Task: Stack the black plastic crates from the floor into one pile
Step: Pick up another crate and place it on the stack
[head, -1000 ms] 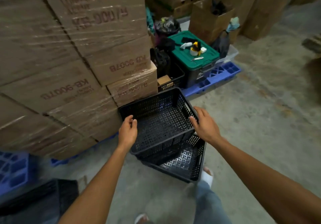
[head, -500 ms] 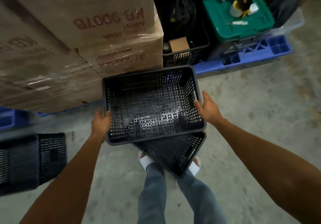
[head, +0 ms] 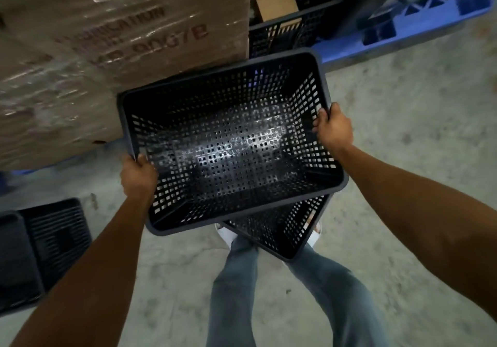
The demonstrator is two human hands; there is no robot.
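A: How far are we getting with the pile?

B: We are judging it as early going. We are holding one black crate (head: 231,142) up off the floor (head: 403,136), open side toward us. Our left hand (head: 138,177) is wrapping the rim at its near-left corner and our right hand (head: 333,128) is gripping the rim on its right side, both closed on the plastic.

A: And where are we taking it?

B: A second crate (head: 285,228) is sitting just under the held crate's near-right corner, turned at an angle to it, in front of our legs (head: 269,293). The held one is overlapping it but is not nesting in it yet, so that step is looking undone.

A: Anything else waiting?

B: Well to the left of the held crate, more black crates (head: 45,244) are lying at the edge of view. We are guessing they are on their sides, and we cannot tell how many there are. Those are probably remaining for the pile.

A: What are the crates carrying?

B: The held crate is showing only its perforated bottom, nothing inside. The part of the second crate that we are seeing is also looking bare. Beyond the held crate's far rim, another mesh crate (head: 290,26) is holding a small cardboard box (head: 277,2); we are doubting it belongs to this job.

A: And around us?

B: Shrink-wrapped cartons (head: 107,50) are standing beyond the held crate's far-left corner, and a blue pallet (head: 419,26) beyond its far-right.
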